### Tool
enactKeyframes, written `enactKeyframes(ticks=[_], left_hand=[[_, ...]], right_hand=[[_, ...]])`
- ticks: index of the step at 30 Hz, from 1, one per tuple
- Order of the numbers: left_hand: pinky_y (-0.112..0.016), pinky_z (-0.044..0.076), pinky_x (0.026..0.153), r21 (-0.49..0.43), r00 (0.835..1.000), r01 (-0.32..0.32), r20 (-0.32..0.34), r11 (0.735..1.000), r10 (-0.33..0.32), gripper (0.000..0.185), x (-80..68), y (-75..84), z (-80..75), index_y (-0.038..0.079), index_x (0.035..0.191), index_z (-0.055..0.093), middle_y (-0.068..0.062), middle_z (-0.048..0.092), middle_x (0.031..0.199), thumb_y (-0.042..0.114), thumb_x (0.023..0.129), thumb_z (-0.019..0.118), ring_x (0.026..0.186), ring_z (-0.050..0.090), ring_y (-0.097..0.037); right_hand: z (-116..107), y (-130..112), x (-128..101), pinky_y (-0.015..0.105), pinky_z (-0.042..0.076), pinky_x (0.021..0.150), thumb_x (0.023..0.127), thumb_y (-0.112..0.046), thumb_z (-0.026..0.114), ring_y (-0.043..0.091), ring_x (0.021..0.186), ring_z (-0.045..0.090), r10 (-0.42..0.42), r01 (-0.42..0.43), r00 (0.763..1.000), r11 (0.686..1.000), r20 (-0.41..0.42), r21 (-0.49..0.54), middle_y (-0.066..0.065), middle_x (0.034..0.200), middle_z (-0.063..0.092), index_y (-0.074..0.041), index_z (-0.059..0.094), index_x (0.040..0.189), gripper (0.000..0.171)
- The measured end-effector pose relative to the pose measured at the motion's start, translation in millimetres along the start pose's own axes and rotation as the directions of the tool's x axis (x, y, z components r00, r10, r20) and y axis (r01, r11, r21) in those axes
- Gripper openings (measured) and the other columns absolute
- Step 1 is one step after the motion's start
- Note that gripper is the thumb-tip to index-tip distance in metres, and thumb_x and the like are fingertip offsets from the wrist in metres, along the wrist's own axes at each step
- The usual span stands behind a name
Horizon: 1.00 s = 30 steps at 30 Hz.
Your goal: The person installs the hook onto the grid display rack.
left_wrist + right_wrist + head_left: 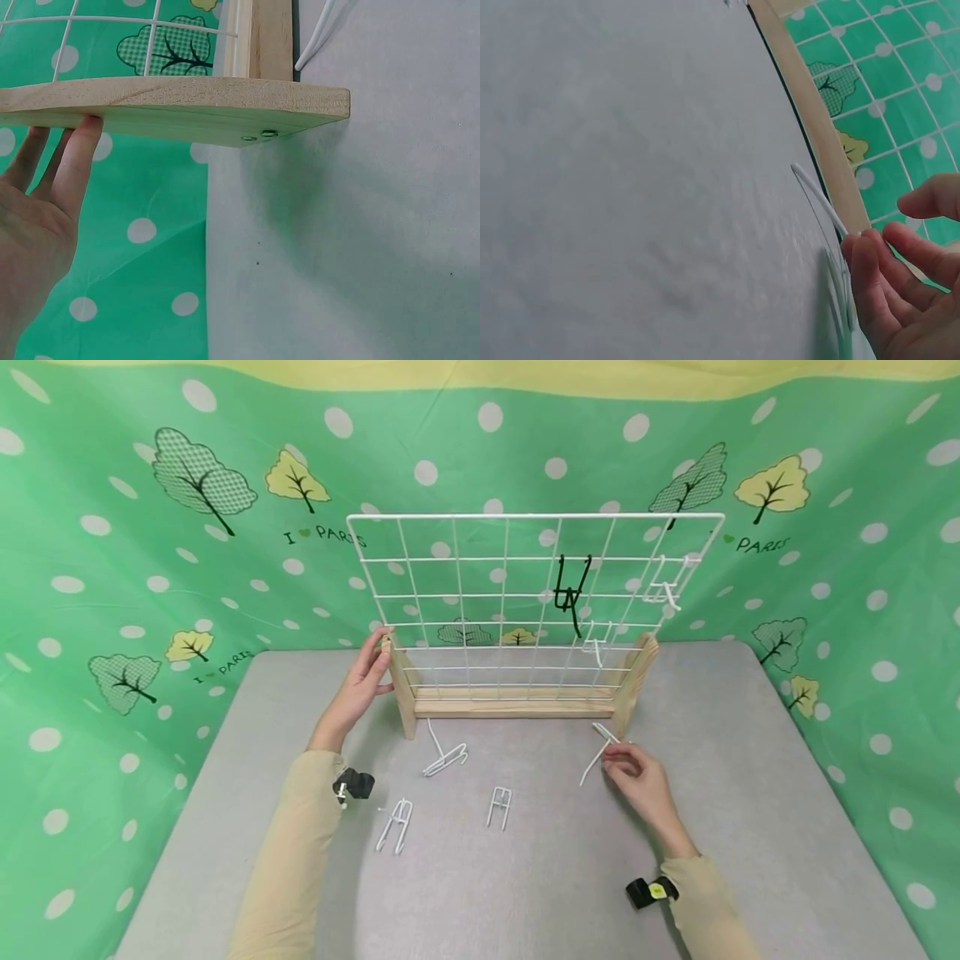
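One held hook: white wire, at 4 o'clock in the head view (12 being farthest from the person), just in front of the wooden stand; contact with the table cannot be told.
Right hand: fingertips pinching that hook by its broader end, prong toward 7 o'clock.
Left hand: at 9 o'clock, gripping the stand's left post near its upper end, some fingertips on the outer face.
Hook, handling: probably light, stiff and hardly fragile; smooth finish may let it twist between fingertips.
Hook, best hold: likely the broader end, where wires meet, rather than the thin prong.
Stand, handling: likely rigid, light enough to shift; posts offer the surest hold.
Loose on table: long-stemmed hook and near hook, both at 7 o'clock; middle hook at 6. All white.
Boxes, trays: none seen; the white grid serves as holder.
Grid contents: black hook at 2 o'clock; upper white hook, also 2, farther out; lower white hook at 3.
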<state>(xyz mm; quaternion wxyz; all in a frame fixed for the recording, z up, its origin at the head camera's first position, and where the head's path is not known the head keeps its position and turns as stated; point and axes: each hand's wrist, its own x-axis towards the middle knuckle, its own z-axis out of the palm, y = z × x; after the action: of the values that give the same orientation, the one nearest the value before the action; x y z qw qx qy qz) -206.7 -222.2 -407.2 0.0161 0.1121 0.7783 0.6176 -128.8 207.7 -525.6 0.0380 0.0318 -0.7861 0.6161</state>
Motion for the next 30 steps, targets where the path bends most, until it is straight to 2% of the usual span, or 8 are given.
enactKeyframes(ticks=[4,7,8,12,16,20,26,30], left_hand=[[-0.063,0.043,0.095,0.004,1.000,0.000,-0.002,1.000,0.000,0.046,0.5,0.6,0.6,0.011,0.151,0.020,-0.030,0.026,0.148,0.017,0.107,0.033,0.134,0.030,-0.043],[-0.063,0.043,0.095,0.007,1.000,0.000,-0.005,1.000,0.000,0.046,0.6,0.0,0.8,0.011,0.151,0.020,-0.030,0.026,0.149,0.017,0.107,0.033,0.134,0.030,-0.043],[-0.063,0.042,0.095,0.007,1.000,0.001,-0.005,1.000,-0.001,0.047,0.5,-0.3,0.9,0.011,0.151,0.019,-0.030,0.025,0.149,0.018,0.107,0.033,0.134,0.030,-0.043],[-0.063,0.042,0.095,0.010,1.000,0.005,-0.004,1.000,-0.005,0.047,0.3,-0.8,1.0,0.012,0.151,0.018,-0.029,0.024,0.150,0.018,0.107,0.033,0.135,0.029,-0.043],[-0.063,0.042,0.096,0.015,1.000,0.011,-0.004,1.000,-0.011,0.049,0.3,-1.1,1.0,0.012,0.152,0.017,-0.028,0.022,0.151,0.020,0.107,0.033,0.136,0.028,-0.043],[-0.063,0.042,0.096,0.015,1.000,0.013,-0.003,1.000,-0.013,0.049,0.1,-0.6,0.3,0.013,0.153,0.017,-0.029,0.023,0.151,0.020,0.107,0.033,0.136,0.028,-0.043],[-0.063,0.043,0.095,0.009,1.000,0.017,-0.004,1.000,-0.017,0.049,0.1,-1.0,0.0,0.013,0.152,0.018,-0.029,0.025,0.149,0.020,0.107,0.034,0.135,0.029,-0.043],[-0.062,0.043,0.095,0.015,1.000,0.020,-0.003,1.000,-0.020,0.049,0.8,-1.4,-0.2,0.014,0.153,0.018,-0.029,0.025,0.150,0.021,0.107,0.034,0.135,0.030,-0.042]], right_hand=[[-2.4,-18.8,-4.7,0.010,0.048,0.075,0.084,0.015,0.060,0.016,0.086,0.065,0.013,-0.016,0.999,0.996,-0.034,-0.092,0.033,0.101,0.063,0.018,0.060,0.106,0.023],[-5.5,-21.2,-4.9,0.007,0.045,0.075,0.086,0.012,0.059,0.015,0.086,0.064,0.040,-0.052,0.996,0.983,-0.074,-0.176,0.031,0.103,0.064,0.016,0.062,0.107,0.022],[-6.9,-14.3,-3.5,0.007,0.044,0.075,0.087,0.010,0.060,0.010,0.085,0.063,0.055,-0.070,0.995,0.980,-0.085,-0.187,0.029,0.104,0.065,0.015,0.063,0.108,0.022],[-9.4,1.1,-0.1,0.006,0.044,0.074,0.090,0.003,0.060,0.003,0.086,0.061,0.095,-0.117,0.989,0.972,-0.114,-0.203,0.025,0.108,0.066,0.010,0.064,0.113,0.025],[-7.5,1.1,2.3,0.006,0.045,0.075,0.090,0.003,0.059,0.005,0.087,0.061,0.106,-0.124,0.988,0.976,-0.109,-0.180,0.026,0.111,0.065,0.011,0.062,0.117,0.028],[-2.0,0.1,6.3,0.007,0.046,0.071,0.090,0.004,0.061,0.000,0.082,0.059,0.127,-0.145,0.985,0.978,-0.120,-0.150,0.028,0.109,0.065,0.013,0.062,0.115,0.027],[7.5,0.4,12.3,0.009,0.044,0.059,0.084,-0.001,0.070,-0.003,0.069,0.056,0.186,-0.228,0.962,0.951,-0.202,-0.210,0.020,0.091,0.069,0.010,0.067,0.106,0.024],[11.4,2.0,13.4,0.011,0.041,0.055,0.082,0.001,0.071,-0.001,0.064,0.053,0.175,-0.224,0.959,0.950,-0.223,-0.219,0.016,0.082,0.068,0.011,0.067,0.102,0.022]])
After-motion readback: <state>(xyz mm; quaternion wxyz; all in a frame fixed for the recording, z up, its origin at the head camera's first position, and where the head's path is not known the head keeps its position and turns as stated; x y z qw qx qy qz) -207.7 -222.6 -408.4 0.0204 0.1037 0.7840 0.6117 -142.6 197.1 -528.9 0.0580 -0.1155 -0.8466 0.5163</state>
